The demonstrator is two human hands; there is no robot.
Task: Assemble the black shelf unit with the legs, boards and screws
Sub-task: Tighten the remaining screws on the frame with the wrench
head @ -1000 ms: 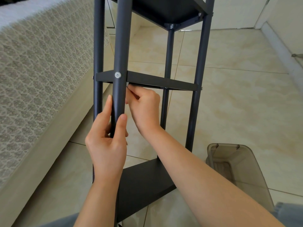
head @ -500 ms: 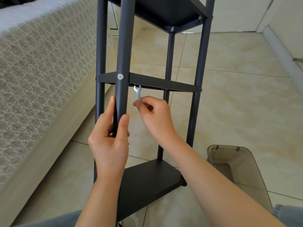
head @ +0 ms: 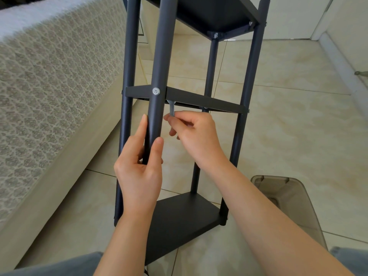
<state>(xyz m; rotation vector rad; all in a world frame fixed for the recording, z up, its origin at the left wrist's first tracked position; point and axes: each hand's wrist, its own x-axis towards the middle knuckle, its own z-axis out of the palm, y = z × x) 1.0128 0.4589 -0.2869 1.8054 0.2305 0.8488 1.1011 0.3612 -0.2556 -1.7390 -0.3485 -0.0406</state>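
The black shelf unit stands upright on the tiled floor, with a bottom board (head: 179,220), a middle board (head: 199,99) and a top board (head: 209,14) fixed between round black legs. My left hand (head: 139,166) grips the near leg (head: 159,76) just below a silver screw (head: 156,91). My right hand (head: 195,134) pinches a small silver wrench (head: 171,108). Its head reaches up to the underside of the middle board, right beside the near leg.
A bed with a patterned cover (head: 49,86) and a beige base runs along the left, close to the shelf. A translucent brown plastic bin (head: 286,198) sits on the floor at the right. White walls and a skirting board lie beyond.
My right hand drew back from under the middle board, showing the wrench, then raised it again so its head meets the board's underside. The left hand stays on the leg.
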